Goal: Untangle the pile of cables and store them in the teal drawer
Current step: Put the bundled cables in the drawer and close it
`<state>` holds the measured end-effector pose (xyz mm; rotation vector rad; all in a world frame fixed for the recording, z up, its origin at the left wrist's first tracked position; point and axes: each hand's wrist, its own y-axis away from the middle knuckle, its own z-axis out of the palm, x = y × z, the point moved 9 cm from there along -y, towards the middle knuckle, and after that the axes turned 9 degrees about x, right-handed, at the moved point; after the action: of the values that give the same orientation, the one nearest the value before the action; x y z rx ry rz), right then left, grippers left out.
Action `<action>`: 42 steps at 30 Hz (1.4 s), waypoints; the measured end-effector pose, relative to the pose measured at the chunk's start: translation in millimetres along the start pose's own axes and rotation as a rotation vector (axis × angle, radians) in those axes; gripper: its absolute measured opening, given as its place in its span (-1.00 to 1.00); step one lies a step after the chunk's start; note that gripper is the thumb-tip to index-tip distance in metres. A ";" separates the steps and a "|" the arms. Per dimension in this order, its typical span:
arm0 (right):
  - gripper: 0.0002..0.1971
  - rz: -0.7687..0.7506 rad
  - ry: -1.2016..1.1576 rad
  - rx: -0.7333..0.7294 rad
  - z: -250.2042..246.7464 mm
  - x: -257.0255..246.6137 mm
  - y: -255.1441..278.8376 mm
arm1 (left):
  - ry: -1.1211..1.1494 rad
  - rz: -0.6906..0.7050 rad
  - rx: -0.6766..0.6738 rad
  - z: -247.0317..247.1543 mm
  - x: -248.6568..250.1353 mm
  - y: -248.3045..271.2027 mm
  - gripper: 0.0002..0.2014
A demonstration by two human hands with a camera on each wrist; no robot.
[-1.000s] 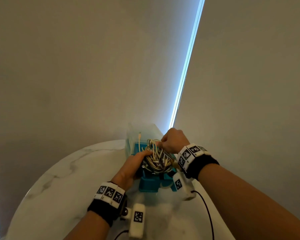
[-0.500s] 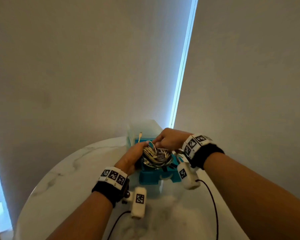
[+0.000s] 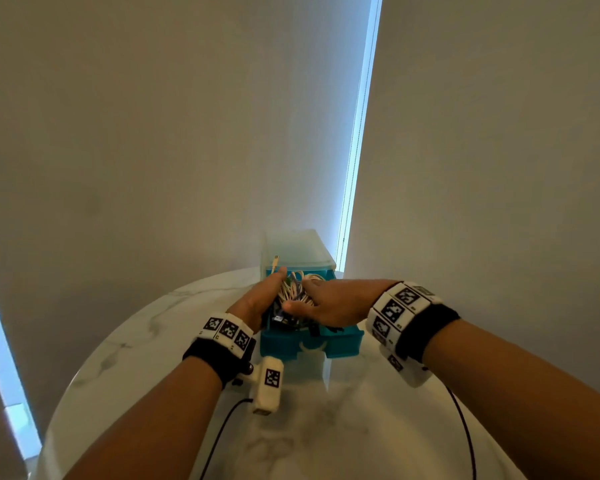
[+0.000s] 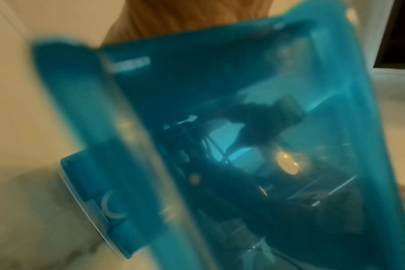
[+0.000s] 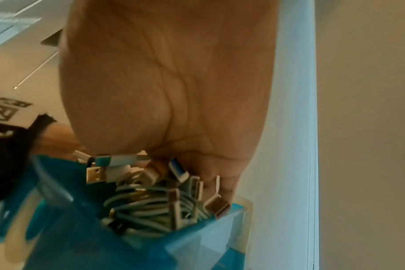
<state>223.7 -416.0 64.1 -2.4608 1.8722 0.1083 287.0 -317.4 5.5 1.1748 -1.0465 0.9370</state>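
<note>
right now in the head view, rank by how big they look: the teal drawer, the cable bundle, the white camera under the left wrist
1. teal drawer, clearly largest
2 and 3. cable bundle and white camera: look alike in size; hands cover part of the bundle and the camera sits nearer, so no ranking.

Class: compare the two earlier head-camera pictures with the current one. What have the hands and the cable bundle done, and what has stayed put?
The right hand has opened from a fist gripping the cable bundle to lying flat on top, pressing it down into the teal drawer. The bundle sits lower. The left hand stays against the bundle's left side. The drawer remains pulled out on the marble table.
</note>
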 end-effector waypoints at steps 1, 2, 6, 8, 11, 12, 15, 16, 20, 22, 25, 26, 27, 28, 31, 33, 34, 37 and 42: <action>-0.28 0.019 0.001 0.021 -1.8 -0.7 -2.0 | 0.010 0.010 -0.014 1.3 0.8 -2.0 -0.51; -0.31 0.026 -0.011 0.049 -4.2 -0.8 -4.8 | 0.017 0.011 -0.025 3.0 2.6 0.4 -0.50; -0.43 0.045 0.009 0.092 -6.7 6.3 -23.7 | -0.065 0.008 -0.066 5.3 1.2 5.3 -0.57; -0.45 0.076 0.038 0.117 -9.8 11.0 -29.5 | -0.086 0.012 -0.067 3.1 -1.8 6.4 -0.59; -0.29 0.069 -0.040 0.135 -11.6 13.1 -33.3 | -0.081 0.058 -0.095 2.5 3.1 6.1 -0.64; -0.20 0.044 -0.097 0.106 -8.7 13.6 -33.1 | -0.067 0.051 -0.105 3.5 4.5 7.4 -0.64; -0.06 -0.053 -0.080 -0.018 -3.4 8.5 -21.3 | -0.014 0.048 -0.124 4.5 8.3 4.4 -0.69; -0.14 -0.110 -0.006 -0.021 -6.3 4.8 -14.0 | -0.003 0.042 -0.124 5.3 8.6 4.4 -0.71; -0.44 -0.160 0.212 0.101 -16.7 -5.6 -5.1 | -0.043 0.032 -0.087 7.3 7.9 6.6 -0.76; -0.56 -0.139 0.292 0.142 -17.0 -4.5 -13.1 | -0.050 0.019 -0.091 9.1 5.2 6.3 -0.75; -0.58 -0.134 0.366 0.174 -16.4 -2.1 -22.5 | -0.040 0.020 -0.106 12.1 1.1 2.6 -0.73; -0.57 -0.130 0.370 0.194 -19.0 -2.1 -23.4 | -0.026 0.022 -0.112 13.5 -0.1 1.3 -0.71; -0.57 -0.127 0.374 0.219 -20.9 -2.5 -24.1 | -0.008 0.029 -0.116 14.3 -0.8 -1.2 -0.70; -0.56 -0.129 0.375 0.247 -22.6 -3.0 -25.1 | 0.017 0.042 -0.112 14.4 0.8 -0.9 -0.70; -0.49 -0.113 0.272 0.342 -27.4 3.7 -24.3 | 0.062 0.052 -0.131 14.2 1.3 -6.2 -0.64; -0.49 -0.047 0.134 0.406 -28.5 20.9 -24.1 | 0.052 0.021 -0.171 16.1 -2.8 -5.6 -0.64; -0.50 -0.022 0.076 0.415 -27.5 28.8 -23.3 | 0.043 0.002 -0.170 15.3 -4.8 -4.8 -0.65; -0.35 -0.039 -0.076 0.305 -18.4 32.4 -15.2 | -0.008 -0.001 -0.141 9.4 -2.6 -7.3 -0.71; 0.03 -0.046 -0.016 0.050 -7.6 25.4 -2.2 | -0.048 -0.010 -0.119 6.4 -0.2 -13.0 -0.62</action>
<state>232.8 -440.4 69.5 -2.4610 1.7885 0.0777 298.6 -325.6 2.5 1.1075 -1.1192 0.8307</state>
